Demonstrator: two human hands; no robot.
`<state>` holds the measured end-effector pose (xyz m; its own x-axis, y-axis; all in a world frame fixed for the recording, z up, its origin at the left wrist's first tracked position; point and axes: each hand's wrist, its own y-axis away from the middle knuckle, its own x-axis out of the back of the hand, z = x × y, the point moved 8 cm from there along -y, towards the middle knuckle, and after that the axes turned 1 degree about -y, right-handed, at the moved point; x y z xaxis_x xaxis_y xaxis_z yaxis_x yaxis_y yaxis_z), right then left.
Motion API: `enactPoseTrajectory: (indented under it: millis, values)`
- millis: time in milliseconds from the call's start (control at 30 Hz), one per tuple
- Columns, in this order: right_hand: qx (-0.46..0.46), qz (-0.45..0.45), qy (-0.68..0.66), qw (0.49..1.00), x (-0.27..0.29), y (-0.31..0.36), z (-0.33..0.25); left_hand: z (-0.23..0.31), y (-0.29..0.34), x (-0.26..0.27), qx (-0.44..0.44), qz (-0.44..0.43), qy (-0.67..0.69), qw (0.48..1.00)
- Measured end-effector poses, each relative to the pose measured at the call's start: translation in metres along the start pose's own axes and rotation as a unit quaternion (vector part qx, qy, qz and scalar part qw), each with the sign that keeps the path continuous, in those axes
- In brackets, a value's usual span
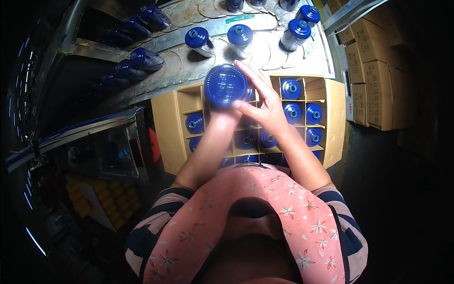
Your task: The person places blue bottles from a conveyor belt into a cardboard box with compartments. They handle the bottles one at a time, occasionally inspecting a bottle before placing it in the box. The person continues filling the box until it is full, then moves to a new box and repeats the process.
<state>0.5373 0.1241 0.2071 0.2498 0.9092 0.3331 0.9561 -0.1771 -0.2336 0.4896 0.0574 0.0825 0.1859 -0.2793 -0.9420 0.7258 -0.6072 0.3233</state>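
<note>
A blue bottle (226, 85) is held up over the carton, its round, ribbed-edged base turned toward me. My left hand (224, 113) holds it from beneath; the bottle hides most of those fingers. Along the bottle's right side curves my right hand (261, 97), thumb at the lower edge of the base and fingers at the upper edge. Below both hands is an open cardboard carton (166, 128) divided by cardboard strips. Several blue bottles stand in its compartments, among them a bottle (290, 88) at the far right, necks up. My forearms cover part of the carton.
Beyond the carton runs a metal slat conveyor (269, 57) with upright blue-shouldered bottles (240, 38) on it. A green strip (240, 19) lies behind them. More dark blue bottles (144, 59) line up at left by a metal frame (71, 40). Stacked cardboard boxes (378, 90) stand at right.
</note>
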Motion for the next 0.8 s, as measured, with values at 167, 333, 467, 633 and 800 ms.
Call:
enactPoseTrajectory:
  millis: [167,333,467,633,800]
  values:
    - [-0.107,-0.01,-0.167,0.98,-0.007,0.002,0.006,0.015,0.008,-0.003,0.026,0.049,0.072,0.996]
    - [-0.225,-0.032,-0.255,0.94,0.002,0.008,0.028,0.057,0.004,-0.046,-0.084,-0.011,-0.339,0.937]
    - [-0.214,0.024,-0.302,0.929,0.003,0.007,0.052,0.072,-0.038,-0.069,-0.106,-0.114,-0.596,0.788]
    - [-0.235,0.149,-0.656,0.702,0.008,0.025,0.08,0.109,-0.156,-0.055,-0.248,-0.015,-0.842,0.479]
    - [-0.171,0.226,-0.758,0.588,0.047,0.019,0.095,0.079,-0.233,-0.014,-0.277,-0.046,-0.829,0.484]
